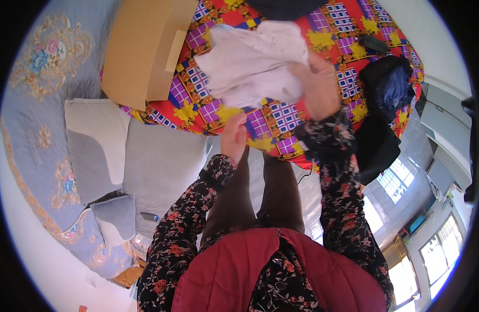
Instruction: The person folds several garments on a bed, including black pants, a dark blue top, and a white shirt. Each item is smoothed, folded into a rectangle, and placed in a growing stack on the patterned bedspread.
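A white cloth item [259, 62], bunched and creased with a few small marks, lies on a brightly patterned red cloth [229, 115] that covers the surface before me. My right hand [319, 87] is blurred at the right edge of the white fabric, its fingers over or against it; whether it grips cannot be made out. Below the white item, my left hand [234, 138] hovers near the front edge of the patterned cover. It holds nothing, its thumb a little apart from the fingers.
A cardboard box [134, 50] stands at the left of the surface. Dark clothing [387, 85] is heaped at the right, with a black cloth [376, 150] hanging over the edge. At the far side lies another dark cloth [288, 7]. A grey sofa [165, 160] with cushions [93, 152] is at the left.
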`<state>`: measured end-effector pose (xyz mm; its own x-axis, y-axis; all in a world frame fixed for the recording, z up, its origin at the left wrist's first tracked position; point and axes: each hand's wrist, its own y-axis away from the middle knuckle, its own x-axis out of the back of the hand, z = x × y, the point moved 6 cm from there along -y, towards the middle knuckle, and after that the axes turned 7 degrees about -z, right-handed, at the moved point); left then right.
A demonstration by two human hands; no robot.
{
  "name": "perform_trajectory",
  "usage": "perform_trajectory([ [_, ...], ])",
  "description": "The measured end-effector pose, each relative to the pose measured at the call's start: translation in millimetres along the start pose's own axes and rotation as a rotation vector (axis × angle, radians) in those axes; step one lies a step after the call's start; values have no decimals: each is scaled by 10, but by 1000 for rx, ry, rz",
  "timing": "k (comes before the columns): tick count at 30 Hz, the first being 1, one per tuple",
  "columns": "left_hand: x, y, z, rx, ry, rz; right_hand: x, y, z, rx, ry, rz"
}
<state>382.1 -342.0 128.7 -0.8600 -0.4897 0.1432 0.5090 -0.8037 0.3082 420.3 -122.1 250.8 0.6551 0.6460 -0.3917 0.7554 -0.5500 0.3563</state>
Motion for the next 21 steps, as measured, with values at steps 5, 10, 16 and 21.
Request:
perform_trajectory([
  [5, -548, -260, 505, 261, 892, -239, -215, 629, -1043, 380, 759, -121],
  [10, -963, -599, 618, 408, 1442, -452, 169, 1110, -134, 303, 961, 163],
  [16, -1208, -280, -588, 814, 970, -453, 731, 1518, 1855, -107, 1161, 105],
  [21, -1077, 1, -1155, 845, 454, -478, 1166, 1866, 2460, -224, 935, 288],
])
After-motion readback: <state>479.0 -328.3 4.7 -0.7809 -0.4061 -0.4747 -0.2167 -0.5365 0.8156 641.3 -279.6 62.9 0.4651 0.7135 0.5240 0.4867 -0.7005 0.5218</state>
